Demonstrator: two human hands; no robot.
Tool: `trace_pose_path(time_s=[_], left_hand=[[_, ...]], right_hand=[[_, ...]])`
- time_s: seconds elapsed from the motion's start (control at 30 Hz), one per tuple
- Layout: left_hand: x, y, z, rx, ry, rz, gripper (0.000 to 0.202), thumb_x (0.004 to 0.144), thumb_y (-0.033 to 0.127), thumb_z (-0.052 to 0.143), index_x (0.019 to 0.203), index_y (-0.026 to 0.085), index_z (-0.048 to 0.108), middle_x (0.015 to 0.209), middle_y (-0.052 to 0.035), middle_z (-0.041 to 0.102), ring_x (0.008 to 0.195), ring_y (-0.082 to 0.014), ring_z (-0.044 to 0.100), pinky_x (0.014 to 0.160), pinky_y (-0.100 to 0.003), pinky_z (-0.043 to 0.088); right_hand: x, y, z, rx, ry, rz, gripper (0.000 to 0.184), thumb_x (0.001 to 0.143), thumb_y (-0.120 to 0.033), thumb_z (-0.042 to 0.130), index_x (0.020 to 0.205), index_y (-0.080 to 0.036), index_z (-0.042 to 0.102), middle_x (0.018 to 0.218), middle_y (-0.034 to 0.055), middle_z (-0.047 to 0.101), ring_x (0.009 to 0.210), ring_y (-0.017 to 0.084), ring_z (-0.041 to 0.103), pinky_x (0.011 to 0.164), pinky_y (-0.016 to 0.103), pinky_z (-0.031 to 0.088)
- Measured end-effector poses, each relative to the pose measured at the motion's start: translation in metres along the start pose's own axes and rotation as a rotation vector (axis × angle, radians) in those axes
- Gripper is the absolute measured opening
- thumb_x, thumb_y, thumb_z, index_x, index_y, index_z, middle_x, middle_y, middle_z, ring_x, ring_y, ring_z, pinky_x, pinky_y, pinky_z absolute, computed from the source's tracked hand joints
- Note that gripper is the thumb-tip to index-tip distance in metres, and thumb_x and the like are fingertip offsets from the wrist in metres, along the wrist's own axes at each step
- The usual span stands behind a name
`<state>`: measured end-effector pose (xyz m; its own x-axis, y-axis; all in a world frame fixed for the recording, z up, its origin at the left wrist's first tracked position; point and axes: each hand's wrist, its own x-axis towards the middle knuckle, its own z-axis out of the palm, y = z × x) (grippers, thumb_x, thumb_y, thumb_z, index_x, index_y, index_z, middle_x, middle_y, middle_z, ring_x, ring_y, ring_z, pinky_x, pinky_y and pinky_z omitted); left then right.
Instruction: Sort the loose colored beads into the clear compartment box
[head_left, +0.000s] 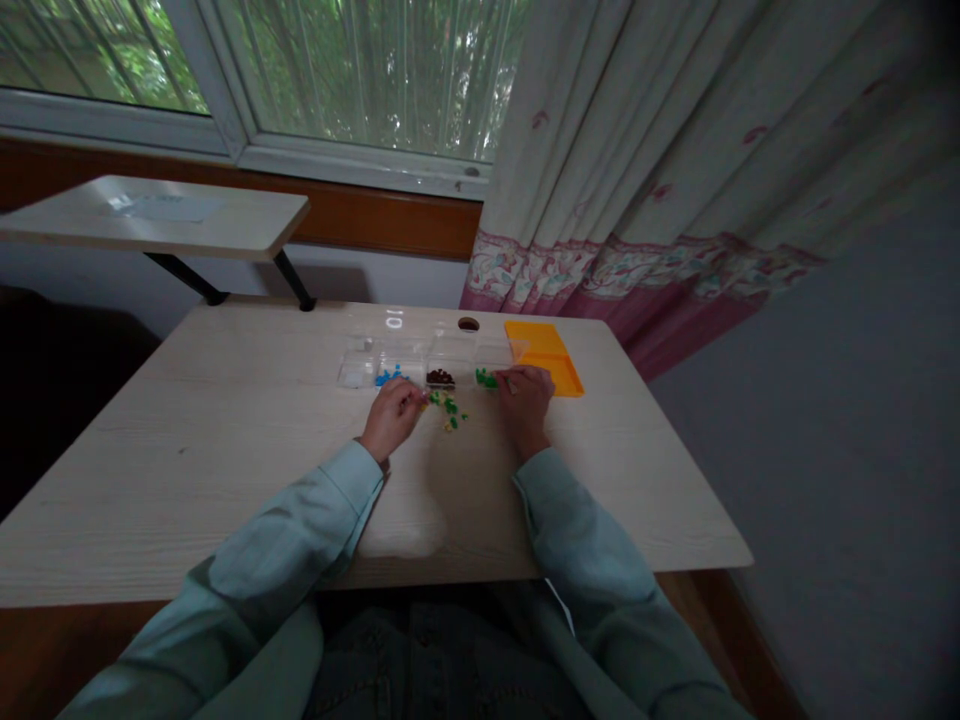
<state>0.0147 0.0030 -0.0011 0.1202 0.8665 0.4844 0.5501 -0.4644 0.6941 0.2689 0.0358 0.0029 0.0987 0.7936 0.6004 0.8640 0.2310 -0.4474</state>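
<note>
A clear plastic compartment box (450,350) lies on the table, with small blue pieces (388,375), dark brown pieces (440,379) and green pieces (486,378) in separate front compartments. In front of it is a loose scatter of small green and yellow pieces (451,408). My left hand (393,416) is at the left side of this scatter, thumb and fingers pinched together; what they hold, if anything, is too small to name. Beside the green compartment, my right hand (526,402) has its fingers closed together at the box's front edge. Whatever is between them cannot be made out.
An orange tray (551,345) lies at the right end of the box, partly behind my right hand. Behind the box is a round hole (469,324) in the table (247,440). A raised shelf (225,215) stands at the back left. A curtain (600,150) hangs behind the table.
</note>
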Motion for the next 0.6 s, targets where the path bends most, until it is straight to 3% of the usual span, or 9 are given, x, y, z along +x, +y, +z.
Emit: trace_pose_path(time_s=[0.6], left_hand=[[-0.0005, 0.0008, 0.0011, 0.043, -0.03, 0.037, 0.028, 0.094, 0.035, 0.047, 0.076, 0.018, 0.061, 0.074, -0.003, 0.052, 0.077, -0.0166, 0.051, 0.071, -0.03, 0.042]], right_hand=[[-0.0016, -0.0031, 0.0032, -0.018, -0.069, -0.059, 0.026, 0.092, -0.031, 0.05, 0.084, -0.018, 0.071, 0.088, 0.0072, 0.066, 0.091, 0.021, 0.052, 0.089, 0.038, 0.034]])
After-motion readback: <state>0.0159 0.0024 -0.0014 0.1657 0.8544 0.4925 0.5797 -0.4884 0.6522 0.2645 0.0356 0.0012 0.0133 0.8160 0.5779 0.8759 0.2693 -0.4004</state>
